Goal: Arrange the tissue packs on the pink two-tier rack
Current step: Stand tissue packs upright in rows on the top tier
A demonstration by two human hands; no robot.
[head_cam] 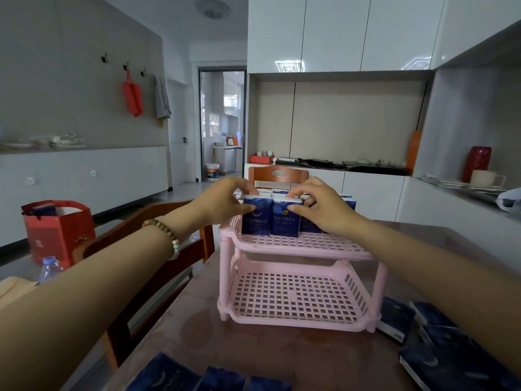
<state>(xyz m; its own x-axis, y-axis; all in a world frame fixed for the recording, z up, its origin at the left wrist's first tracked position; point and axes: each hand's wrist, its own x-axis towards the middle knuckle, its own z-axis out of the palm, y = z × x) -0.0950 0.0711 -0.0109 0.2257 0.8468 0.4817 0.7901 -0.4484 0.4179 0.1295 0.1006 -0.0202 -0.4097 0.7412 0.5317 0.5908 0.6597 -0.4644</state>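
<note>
Rack: pink two-tier rack standing on the brown table, both tiers perforated
Upper tier: dark blue tissue packs upright in rows, "TWINKLE" legible on the front two
Left front pack: upright at the left front corner of the rack's upper tier
Right front pack: upright, touching the left front pack
Left hand: pinching the left front pack, thumb on the front face, fingers curled over the top; bead bracelet at the wrist
Right hand: pinching the right front pack, thumb on the front face, fingers curled over the top
Loose packs: flat on the table, right of the rack; more just in front of the rack
Wooden chair: left of the rack
Red gift bag: well left of the rack, water bottle beside it
</note>
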